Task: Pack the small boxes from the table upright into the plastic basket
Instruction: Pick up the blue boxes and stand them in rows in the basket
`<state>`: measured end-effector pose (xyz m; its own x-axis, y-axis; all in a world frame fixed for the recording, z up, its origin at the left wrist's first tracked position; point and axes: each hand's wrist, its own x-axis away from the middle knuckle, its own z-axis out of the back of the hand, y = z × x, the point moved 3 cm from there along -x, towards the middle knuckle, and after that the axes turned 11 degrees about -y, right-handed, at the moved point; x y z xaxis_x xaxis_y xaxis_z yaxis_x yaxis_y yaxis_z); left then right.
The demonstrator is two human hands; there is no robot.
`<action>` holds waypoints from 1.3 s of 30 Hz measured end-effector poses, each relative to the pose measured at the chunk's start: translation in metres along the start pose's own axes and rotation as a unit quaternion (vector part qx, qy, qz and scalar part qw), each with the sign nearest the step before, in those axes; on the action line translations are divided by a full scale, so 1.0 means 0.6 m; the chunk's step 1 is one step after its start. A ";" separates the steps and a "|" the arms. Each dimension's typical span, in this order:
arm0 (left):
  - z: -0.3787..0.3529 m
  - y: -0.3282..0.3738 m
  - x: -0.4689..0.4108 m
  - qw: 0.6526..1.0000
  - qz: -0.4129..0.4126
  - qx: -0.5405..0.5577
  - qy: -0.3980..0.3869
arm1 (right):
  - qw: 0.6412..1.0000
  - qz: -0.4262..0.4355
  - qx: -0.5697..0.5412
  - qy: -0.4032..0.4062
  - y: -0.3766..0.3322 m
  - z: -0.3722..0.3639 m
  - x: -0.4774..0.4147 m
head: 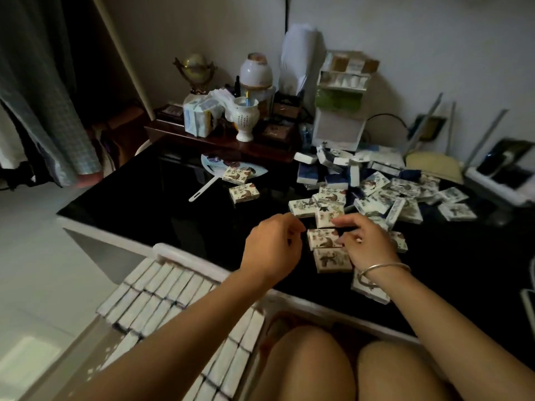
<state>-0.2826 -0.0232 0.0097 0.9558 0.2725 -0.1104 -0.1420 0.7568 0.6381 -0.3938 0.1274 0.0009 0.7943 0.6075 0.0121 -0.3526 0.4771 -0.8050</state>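
- Left hand (272,247) is over the near side of the table, back to camera, fingers curled. Can't tell if it pinches anything. Its forearm crosses above the basket.
- Basket?
- Plastic basket (173,251) sits bottom left, below the table (130,204) edge. Packed boxes (156,290) stand upright in it in tight rows, edges up. The forearm hides part of the rows, and the person's knees (307,366) cover the basket's right part.
- Mid table?
- Paddle fan (220,166) lies flat on the black top, handle toward camera. Two loose boxes (244,193) lie by it, one overlapping the fan's edge, both well apart from the pile. Behind them is a wooden tray (220,140) with globe (194,68), tissue packs (199,117) and white vase (244,120).
- Right hand?
- Right hand (367,244) has a bracelet (385,269) on the wrist, fingers bent down onto flat-lying boxes. Fingertips touch a printed box (322,237). Clamped or just resting, can't tell. Another box (331,259) lies just beside it, nearer the camera, partly under the hand.
- Further right?
- Pile (405,198) of boxes, flat and tilted, overlapping. White display stand (341,111) is against the wall behind it.
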 end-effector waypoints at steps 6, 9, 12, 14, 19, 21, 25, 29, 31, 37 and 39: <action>-0.068 -0.015 -0.203 0.964 -0.021 -0.209 -0.163 | 0.987 -0.018 0.151 -0.048 0.084 0.047 -0.081; -0.092 -0.035 -0.284 0.951 -0.020 -0.270 -0.152 | 0.976 0.027 0.208 -0.054 0.088 0.052 -0.128; -0.108 -0.058 -0.346 0.937 -0.017 -0.314 -0.155 | 0.956 0.060 0.287 0.002 0.080 0.072 -0.178; -0.110 -0.075 -0.376 0.927 -0.014 -0.331 -0.173 | 0.928 0.061 0.365 0.038 0.078 0.087 -0.209; -0.118 -0.091 -0.414 0.935 -0.007 -0.321 -0.150 | 0.889 -0.082 0.440 -0.093 0.106 0.084 -0.278; -0.117 -0.089 -0.419 0.935 -0.022 -0.331 -0.127 | 0.897 -0.097 0.416 -0.117 0.117 0.070 -0.287; -0.110 -0.087 -0.402 0.943 -0.040 -0.319 -0.088 | 0.937 -0.048 0.346 -0.025 0.122 0.067 -0.276; -0.092 -0.080 -0.358 0.974 -0.049 -0.207 -0.074 | 0.987 -0.001 0.133 0.086 0.113 0.085 -0.230; -0.077 -0.072 -0.335 0.980 -0.064 -0.171 -0.076 | 0.998 0.008 0.031 0.061 0.100 0.086 -0.206; -0.001 -0.055 -0.247 0.994 0.024 0.101 0.018 | 0.991 0.078 -0.111 0.002 0.023 0.071 -0.133; 0.012 -0.059 -0.202 0.954 0.080 0.289 0.000 | 0.990 0.086 -0.115 -0.001 0.002 0.061 -0.106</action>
<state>-0.3914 -0.0871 0.0059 0.9340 0.3567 0.0228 -0.1193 0.2510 0.9606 -0.4626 0.1127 0.0207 0.7313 0.6685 -0.1351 -0.3597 0.2097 -0.9092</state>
